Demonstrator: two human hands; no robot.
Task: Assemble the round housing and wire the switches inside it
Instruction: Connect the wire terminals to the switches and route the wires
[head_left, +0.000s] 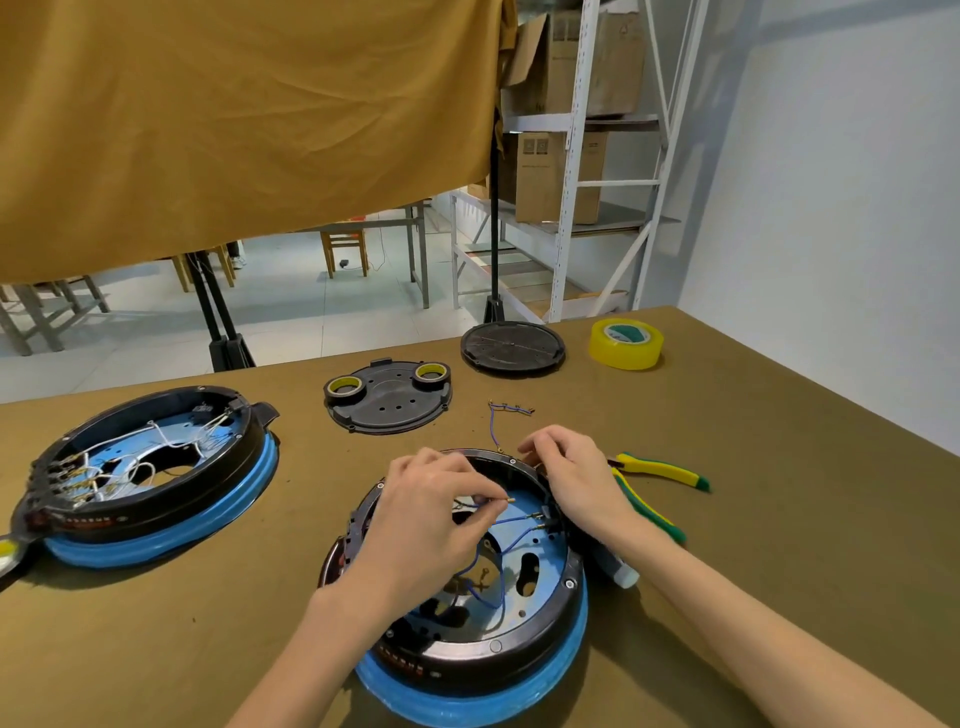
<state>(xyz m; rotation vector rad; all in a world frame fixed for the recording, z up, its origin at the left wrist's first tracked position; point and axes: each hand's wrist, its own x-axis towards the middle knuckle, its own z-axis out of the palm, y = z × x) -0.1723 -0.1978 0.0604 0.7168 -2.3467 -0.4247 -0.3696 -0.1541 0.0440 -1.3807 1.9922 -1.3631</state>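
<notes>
Housing (467, 644) sits on table (779, 519) under both hands. Left hand (426, 519) pinches a wire terminal (510, 500), tip pointing right toward switch block (550, 519) just beside it. Right hand (571, 478) grips the far rim, nearer the block.

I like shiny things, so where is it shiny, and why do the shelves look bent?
Head view: glare gleams on the blue ring of the housing and on the yellow tape roll; the wide lens bows the shelf rack; soft shadows lie beneath both arms.
</notes>
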